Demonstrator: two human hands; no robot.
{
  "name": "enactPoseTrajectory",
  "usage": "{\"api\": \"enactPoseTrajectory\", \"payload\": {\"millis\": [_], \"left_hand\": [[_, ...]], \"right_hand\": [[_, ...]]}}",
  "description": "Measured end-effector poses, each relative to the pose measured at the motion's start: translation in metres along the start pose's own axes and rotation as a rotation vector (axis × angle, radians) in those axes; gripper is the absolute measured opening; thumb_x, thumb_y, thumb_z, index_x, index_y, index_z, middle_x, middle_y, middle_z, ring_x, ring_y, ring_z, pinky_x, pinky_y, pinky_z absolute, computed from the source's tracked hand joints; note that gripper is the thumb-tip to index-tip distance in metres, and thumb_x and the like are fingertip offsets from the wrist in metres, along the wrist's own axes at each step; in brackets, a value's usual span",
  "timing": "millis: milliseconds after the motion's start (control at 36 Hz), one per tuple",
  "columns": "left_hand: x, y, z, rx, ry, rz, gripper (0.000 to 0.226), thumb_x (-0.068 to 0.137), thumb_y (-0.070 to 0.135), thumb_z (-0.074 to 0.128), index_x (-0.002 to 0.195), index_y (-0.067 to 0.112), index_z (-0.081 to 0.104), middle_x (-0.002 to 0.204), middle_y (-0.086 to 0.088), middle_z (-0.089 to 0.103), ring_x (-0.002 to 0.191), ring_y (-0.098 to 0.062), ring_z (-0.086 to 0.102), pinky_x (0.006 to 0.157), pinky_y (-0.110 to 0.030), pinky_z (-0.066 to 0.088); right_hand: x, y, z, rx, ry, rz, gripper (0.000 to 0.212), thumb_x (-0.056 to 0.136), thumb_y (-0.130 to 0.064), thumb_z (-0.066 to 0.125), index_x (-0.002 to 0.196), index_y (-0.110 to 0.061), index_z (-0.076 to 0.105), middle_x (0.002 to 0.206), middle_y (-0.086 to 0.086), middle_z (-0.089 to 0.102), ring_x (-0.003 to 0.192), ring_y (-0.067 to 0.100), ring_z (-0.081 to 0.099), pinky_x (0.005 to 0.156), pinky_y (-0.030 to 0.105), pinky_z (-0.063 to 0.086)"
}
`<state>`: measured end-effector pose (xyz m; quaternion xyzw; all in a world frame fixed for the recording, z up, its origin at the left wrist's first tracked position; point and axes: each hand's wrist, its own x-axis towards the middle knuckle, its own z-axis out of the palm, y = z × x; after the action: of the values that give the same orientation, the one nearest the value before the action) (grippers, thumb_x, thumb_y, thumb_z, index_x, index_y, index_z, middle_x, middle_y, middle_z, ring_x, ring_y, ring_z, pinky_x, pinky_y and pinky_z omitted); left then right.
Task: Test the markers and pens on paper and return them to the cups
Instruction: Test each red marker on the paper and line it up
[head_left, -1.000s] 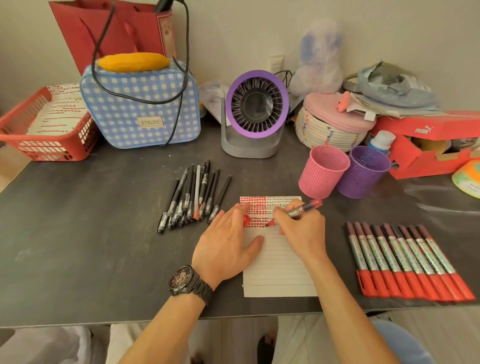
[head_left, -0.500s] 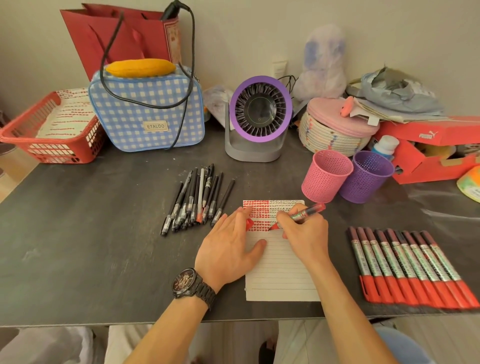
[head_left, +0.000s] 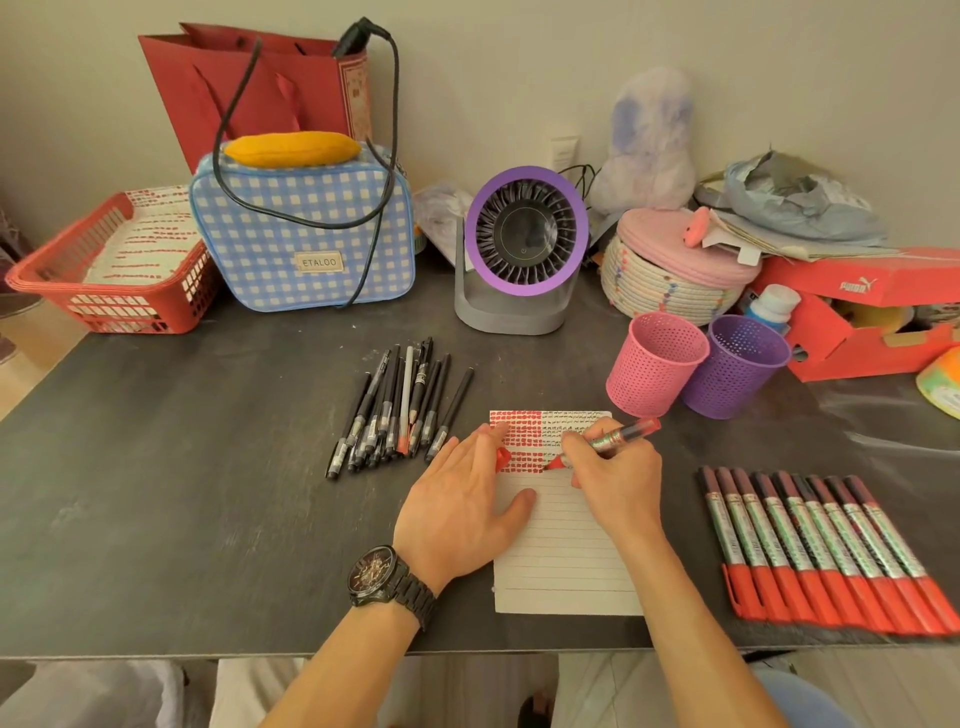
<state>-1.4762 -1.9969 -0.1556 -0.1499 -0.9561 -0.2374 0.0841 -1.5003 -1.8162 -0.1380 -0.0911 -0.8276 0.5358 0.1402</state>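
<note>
- White paper (head_left: 561, 551) is pressed flat by the straight-fingered left hand (head_left: 457, 499).
- Pink cup (head_left: 655, 364) is stood just beyond.
- Red marker (head_left: 618, 434), clamped in the right hand (head_left: 613, 478), is tested there.
- Red cap (head_left: 502, 459), at the left fingertips, is likely needed next.

A white lined paper sheet (head_left: 563, 545) lay flat on the worktop, its top rows filled with red blotches and dark scribbles. An uncapped red marker with a silver barrel (head_left: 618, 435) slanted in the right hand (head_left: 613, 483), tip on the sheet. Ten capped red markers (head_left: 826, 551) lay side by side to the right. Black pens (head_left: 400, 410) lay bunched to the left. Perforated pink (head_left: 655, 364) and purple (head_left: 735, 374) cups stood upright, touching.
</note>
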Motion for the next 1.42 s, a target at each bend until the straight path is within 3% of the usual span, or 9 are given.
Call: {"api": "enactPoseTrajectory", "payload": {"millis": [139, 250, 389, 472, 611, 1056, 1139, 1250, 1417], "left_hand": [[0.000, 0.003, -0.003, -0.007, -0.015, 0.011, 0.069, 0.097, 0.060, 0.044, 0.151, 0.019, 0.030, 0.159, 0.005, 0.039, 0.149, -0.007, 0.026, 0.121, -0.021, 0.005], [-0.002, 0.008, -0.010, -0.060, -0.016, -0.002, 0.055, 0.105, 0.048, 0.037, 0.150, 0.016, 0.035, 0.157, 0.002, 0.042, 0.146, -0.010, 0.033, 0.123, -0.027, 0.018], [-0.007, 0.012, -0.017, -0.103, 0.087, -0.017, 0.026, 0.107, 0.036, 0.038, 0.121, 0.021, 0.054, 0.110, 0.009, 0.061, 0.098, -0.010, 0.056, 0.088, -0.031, 0.048], [-0.007, 0.011, -0.018, -0.047, 0.102, -0.014, 0.030, 0.105, 0.041, 0.041, 0.120, 0.021, 0.059, 0.101, 0.010, 0.059, 0.086, -0.011, 0.053, 0.075, -0.033, 0.048], [-0.008, 0.007, -0.018, -0.086, 0.061, -0.053, 0.038, 0.103, 0.048, 0.045, 0.130, 0.026, 0.060, 0.105, 0.012, 0.061, 0.091, -0.008, 0.055, 0.078, -0.030, 0.048], [-0.008, 0.000, -0.013, -0.093, 0.075, -0.004, 0.044, 0.099, 0.057, 0.041, 0.133, 0.036, 0.059, 0.093, 0.019, 0.054, 0.078, -0.002, 0.042, 0.069, -0.023, 0.034], [-0.008, -0.002, -0.013, -0.104, 0.069, 0.007, 0.043, 0.099, 0.053, 0.045, 0.136, 0.037, 0.058, 0.097, 0.019, 0.058, 0.080, -0.003, 0.046, 0.070, -0.025, 0.042], [-0.011, -0.001, -0.018, -0.364, 0.049, -0.098, 0.032, 0.096, 0.047, 0.060, 0.126, 0.052, 0.053, 0.099, 0.025, 0.061, 0.086, -0.004, 0.057, 0.071, -0.018, 0.047], [-0.029, 0.009, -0.047, -0.846, 0.109, -0.221, 0.015, 0.087, 0.046, 0.069, 0.101, 0.041, 0.069, 0.100, 0.014, 0.073, 0.087, -0.010, 0.067, 0.074, -0.022, 0.054]], "right_hand": [[0.001, 0.001, -0.005, 0.094, 0.035, 0.013, 0.028, 0.089, -0.030, 0.075, 0.065, -0.020, 0.064, 0.053, -0.002, 0.066, 0.051, 0.005, 0.063, 0.059, 0.025, 0.045], [-0.002, -0.004, -0.006, 0.186, 0.013, -0.020, 0.014, 0.087, -0.040, 0.077, 0.080, -0.029, 0.073, 0.065, -0.003, 0.071, 0.054, 0.005, 0.064, 0.052, 0.019, 0.046], [-0.002, -0.004, -0.011, 0.399, -0.101, -0.026, 0.019, 0.096, -0.029, 0.061, 0.092, -0.031, 0.079, 0.080, 0.006, 0.075, 0.050, 0.010, 0.051, 0.045, 0.018, 0.038], [-0.002, -0.001, -0.015, 0.495, -0.152, -0.013, 0.027, 0.098, -0.016, 0.053, 0.092, -0.023, 0.079, 0.078, 0.013, 0.074, 0.048, 0.013, 0.050, 0.043, 0.020, 0.034], [0.002, 0.000, -0.016, 0.542, -0.185, 0.037, 0.009, 0.082, -0.023, 0.063, 0.076, -0.020, 0.069, 0.063, 0.023, 0.069, 0.041, 0.014, 0.051, 0.040, 0.021, 0.033], [0.000, -0.005, -0.016, 0.422, -0.290, -0.036, 0.018, 0.069, -0.036, 0.075, 0.074, -0.018, 0.076, 0.060, 0.013, 0.070, 0.051, 0.007, 0.059, 0.048, 0.016, 0.040], [-0.002, -0.009, -0.016, 0.347, -0.325, -0.061, 0.019, 0.071, -0.039, 0.076, 0.075, -0.021, 0.078, 0.063, 0.010, 0.071, 0.056, 0.005, 0.060, 0.052, 0.017, 0.043], [0.001, -0.016, -0.022, 0.319, -0.397, -0.045, 0.011, 0.076, -0.032, 0.080, 0.080, -0.021, 0.081, 0.069, 0.007, 0.073, 0.058, 0.004, 0.059, 0.052, 0.016, 0.043], [-0.013, -0.039, -0.040, 0.311, -0.537, -0.055, 0.019, 0.079, -0.035, 0.086, 0.093, -0.022, 0.083, 0.082, 0.011, 0.076, 0.053, 0.010, 0.051, 0.052, 0.025, 0.045]]}}
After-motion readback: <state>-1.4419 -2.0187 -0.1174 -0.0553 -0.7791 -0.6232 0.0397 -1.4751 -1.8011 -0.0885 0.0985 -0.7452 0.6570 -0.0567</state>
